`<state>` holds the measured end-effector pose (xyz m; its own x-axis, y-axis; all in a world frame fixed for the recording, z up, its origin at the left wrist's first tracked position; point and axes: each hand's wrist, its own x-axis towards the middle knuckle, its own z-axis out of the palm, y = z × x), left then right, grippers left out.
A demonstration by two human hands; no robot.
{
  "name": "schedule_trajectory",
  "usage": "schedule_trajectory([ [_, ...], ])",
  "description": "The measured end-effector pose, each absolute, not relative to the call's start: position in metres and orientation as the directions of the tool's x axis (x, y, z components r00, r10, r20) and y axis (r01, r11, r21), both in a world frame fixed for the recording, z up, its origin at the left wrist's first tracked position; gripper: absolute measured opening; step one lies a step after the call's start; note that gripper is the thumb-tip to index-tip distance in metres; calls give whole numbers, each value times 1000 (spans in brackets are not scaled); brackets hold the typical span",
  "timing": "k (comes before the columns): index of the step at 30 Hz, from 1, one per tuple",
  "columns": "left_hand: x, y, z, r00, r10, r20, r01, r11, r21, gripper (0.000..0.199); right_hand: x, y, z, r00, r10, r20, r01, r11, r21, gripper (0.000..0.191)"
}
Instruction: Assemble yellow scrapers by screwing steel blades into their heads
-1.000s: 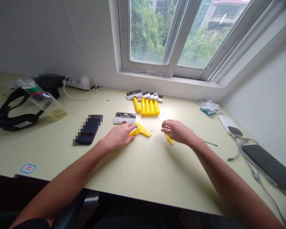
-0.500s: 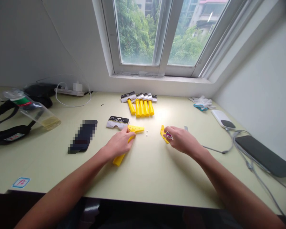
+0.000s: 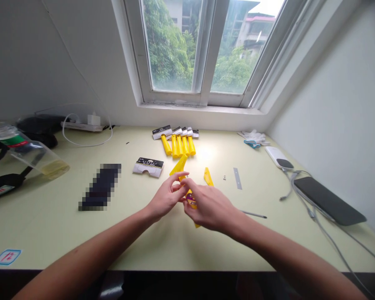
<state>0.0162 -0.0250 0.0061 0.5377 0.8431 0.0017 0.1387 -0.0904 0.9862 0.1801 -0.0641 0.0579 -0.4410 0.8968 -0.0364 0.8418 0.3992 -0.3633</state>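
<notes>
My left hand [image 3: 167, 196] has its fingers closed on a yellow scraper [image 3: 178, 166], whose flat angled head points away from me. My right hand [image 3: 208, 204] is closed around the same scraper's handle, with a purple label [image 3: 191, 200] showing between the fingers. The fingertips of both hands meet near the base of the head. A tiny metal bit [image 3: 187, 176] shows at the fingertips; whether it is held, I cannot tell. Just beyond my right hand lies a loose yellow plate [image 3: 208, 177]. Small screws [image 3: 224, 177] and a flat metal blade [image 3: 237, 178] lie to its right.
Several yellow handles [image 3: 179, 146] with package cards stand in a row near the window. One card [image 3: 148, 166] and a blurred dark phone [image 3: 101, 185] lie left. A tilted bottle [image 3: 40, 156] is far left. Gloves [image 3: 253, 137], a black power bank [image 3: 329, 201] and cables are at right.
My left hand has lifted the scraper and turned it, moving right. My right hand has left the loose yellow plate and come left onto the scraper. Screws and blade are now uncovered.
</notes>
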Motion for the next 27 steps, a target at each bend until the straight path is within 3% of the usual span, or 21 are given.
schedule_trajectory([
  [3, 3, -16, 11, 503, 851, 152, 207, -289, 935, 50, 212, -55, 67, -299, 953, -59, 911, 266, -314, 46],
  [5, -14, 0, 11, 417, 843, 339, 406, -507, 761, 35, 246, -48, 71, -136, 990, -46, 963, 121, -242, 45],
  [7, -34, 21, 5, 395, 803, 446, 610, -592, 526, 28, 287, -39, 70, 28, 999, -37, 984, -34, -172, 39],
  [9, -53, 42, -5, 372, 828, 418, 728, -540, 422, 26, 330, -26, 64, 175, 983, -52, 980, -179, -89, 35],
  [12, -67, 64, -20, 316, 902, 295, 745, -428, 512, 20, 383, -8, 50, 238, 956, -169, 969, -246, -27, 34],
  [15, -63, 68, -28, 276, 920, 279, 761, -387, 521, 21, 409, 1, 40, 225, 938, -262, 974, -221, 44, 32],
  [18, -51, 62, -32, 265, 916, 300, 775, -388, 499, 27, 407, -1, 38, 167, 972, -163, 985, -157, 68, 35],
  [21, -41, 54, -32, 331, 877, 348, 772, -464, 434, 30, 388, -5, 37, 56, 992, -117, 998, -56, 6, 38],
  [27, -30, 32, -25, 570, 690, 446, 668, -706, 236, 35, 357, -11, 32, -95, 952, -290, 988, 54, -146, 40],
])
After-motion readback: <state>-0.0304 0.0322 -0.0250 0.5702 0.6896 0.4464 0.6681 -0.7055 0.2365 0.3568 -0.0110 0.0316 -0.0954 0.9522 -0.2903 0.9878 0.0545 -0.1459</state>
